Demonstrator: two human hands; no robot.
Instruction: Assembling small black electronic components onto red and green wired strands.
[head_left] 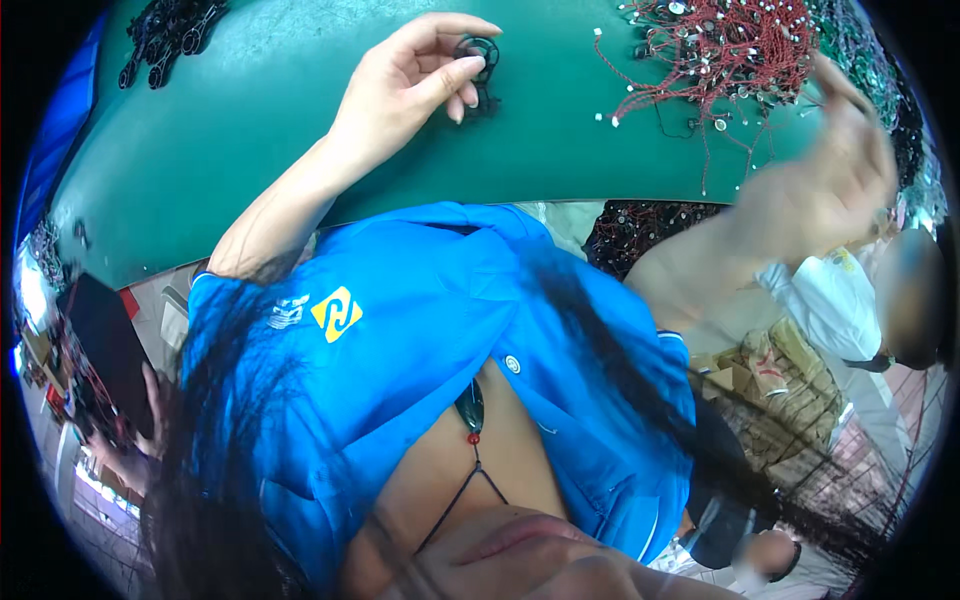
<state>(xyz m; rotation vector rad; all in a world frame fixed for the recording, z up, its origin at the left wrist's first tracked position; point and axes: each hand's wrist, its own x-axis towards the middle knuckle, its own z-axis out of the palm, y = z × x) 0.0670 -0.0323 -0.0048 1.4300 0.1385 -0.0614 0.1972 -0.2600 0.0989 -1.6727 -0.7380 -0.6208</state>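
Between the thumb and fingers of my left hand is a small black part with a round ring at its top. A darker, thinner bit hangs below the ring, over the green table. My right hand, smeared by motion, is at the right side by a pile of red twisted wires. Its fingers reach toward the pile's right edge, and whether they hold anything does not show. The wires carry small white connectors and round silver-and-black pieces, and some ends trail onto the table.
A bundle of black parts lies at the table's far left. Green wires are heaped beyond the red ones. Below the table edge is a dark mass of pieces. Other people are nearby, one in a white top at the right.
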